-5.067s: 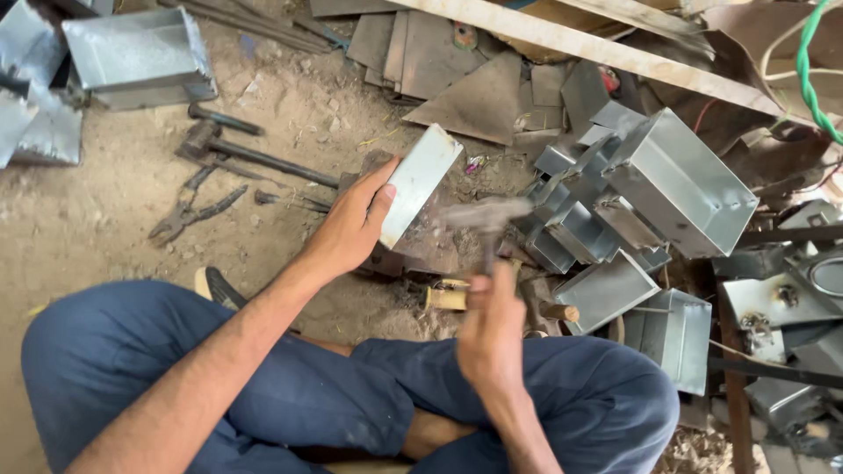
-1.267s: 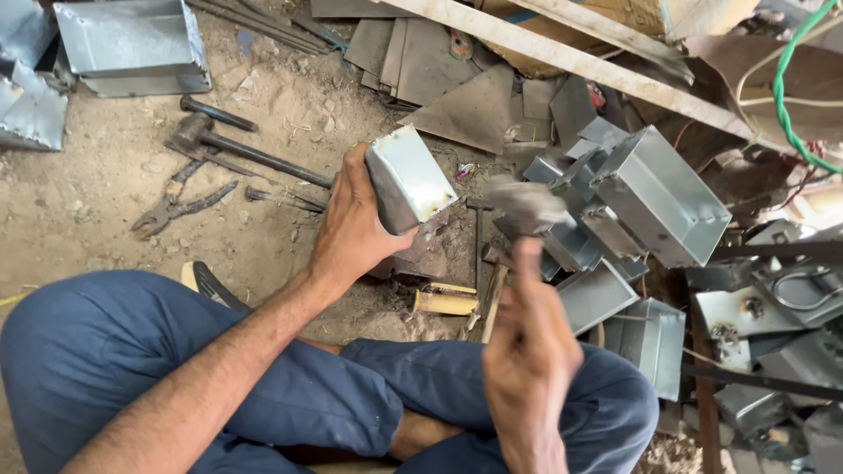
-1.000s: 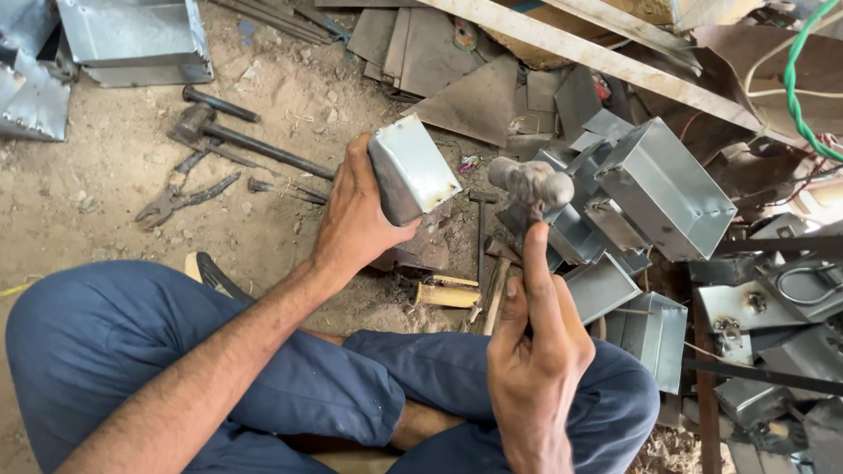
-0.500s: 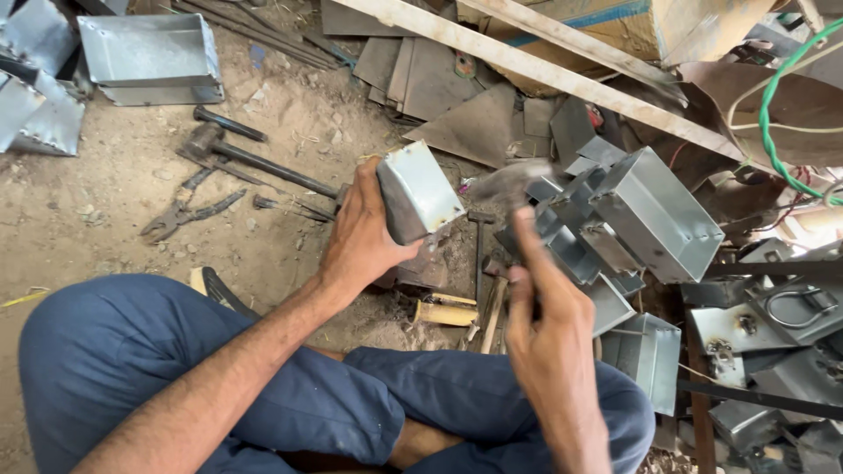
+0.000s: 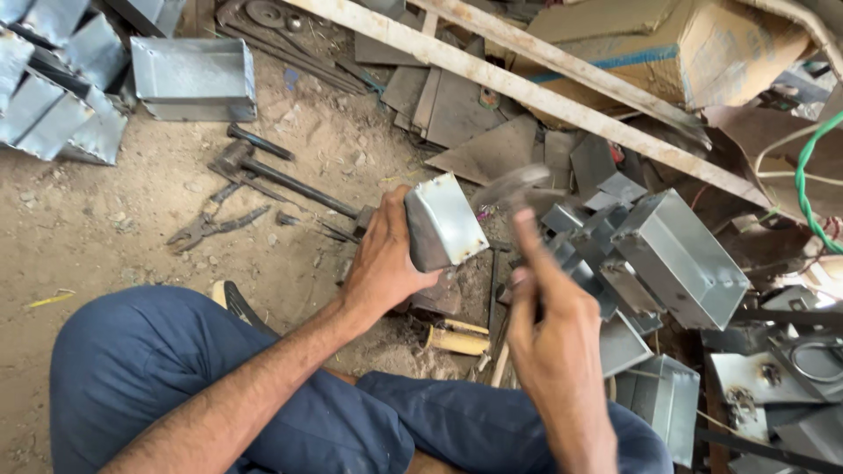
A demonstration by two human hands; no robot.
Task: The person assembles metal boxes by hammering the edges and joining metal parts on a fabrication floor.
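The right hand (image 5: 551,329) is nearest, fingers closed around the handle of one hammer (image 5: 511,189), whose head is a blur just beside the box's upper right edge. The left hand (image 5: 382,259) reaches forward, fingers wrapped around the dark side of one small metal box (image 5: 443,221), which stands tilted on a block on the ground between the person's knees and the scrap pile. To the right lies a heap of similar grey boxes, too jumbled to count exactly; the biggest box (image 5: 680,254) sits on top. On the sandy ground to the left lie one pair of pliers (image 5: 211,226) and a second hammer (image 5: 263,171). Farther off stands one open tray (image 5: 193,77), with two wooden slats (image 5: 527,88) crossing the back.
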